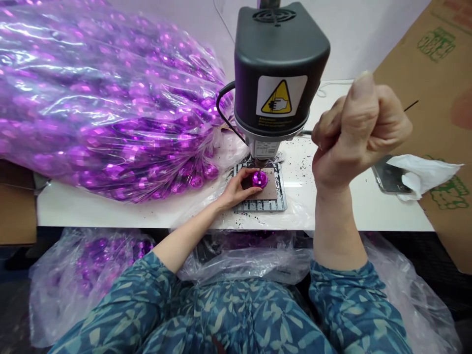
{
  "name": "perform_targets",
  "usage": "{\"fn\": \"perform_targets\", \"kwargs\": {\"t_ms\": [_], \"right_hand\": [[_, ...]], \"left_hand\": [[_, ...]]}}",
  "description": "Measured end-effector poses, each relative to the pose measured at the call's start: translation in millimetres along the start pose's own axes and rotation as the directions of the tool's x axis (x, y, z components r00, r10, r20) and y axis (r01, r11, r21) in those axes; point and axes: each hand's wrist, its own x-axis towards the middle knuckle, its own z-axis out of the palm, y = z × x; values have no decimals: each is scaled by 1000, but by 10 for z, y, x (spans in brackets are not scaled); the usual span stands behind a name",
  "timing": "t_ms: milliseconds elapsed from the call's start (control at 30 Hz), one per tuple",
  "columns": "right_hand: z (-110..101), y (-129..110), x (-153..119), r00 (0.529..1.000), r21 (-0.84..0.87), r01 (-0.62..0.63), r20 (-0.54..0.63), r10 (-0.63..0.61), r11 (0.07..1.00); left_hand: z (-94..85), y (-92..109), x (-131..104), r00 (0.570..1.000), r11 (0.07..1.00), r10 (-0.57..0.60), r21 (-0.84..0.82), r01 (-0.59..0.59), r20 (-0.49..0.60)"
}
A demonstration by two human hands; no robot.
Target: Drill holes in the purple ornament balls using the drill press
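Observation:
My left hand [239,188] pinches a small purple mirrored ball [260,180] between thumb and fingers. The ball rests on a brown square board [271,189] that lies on the grey slotted base plate [283,201] of a bench drill press [282,49]. Right above the ball is the drill's chuck [261,162]; whether the bit touches the ball I cannot tell. Raised to the right of the machine, my right hand [359,128] is closed in a fist round the drill press lever [307,132], most of which is hidden by the fingers.
A big clear bag of purple mirrored balls [121,108] covers the table's left side. Dark shavings [300,157] are scattered round the base. To the right lie a phone [391,177], a crumpled white tissue [420,172] and a cardboard box [435,98]. Plastic bags [250,263] hang below the table edge.

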Motion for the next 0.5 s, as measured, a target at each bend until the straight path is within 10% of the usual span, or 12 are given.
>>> {"fn": "perform_targets", "kwargs": {"t_ms": [500], "right_hand": [[-155, 279, -327, 937, 202, 348, -36, -349, 915]], "left_hand": [[1, 24, -6, 1000, 999, -9, -51, 8, -5]]}}
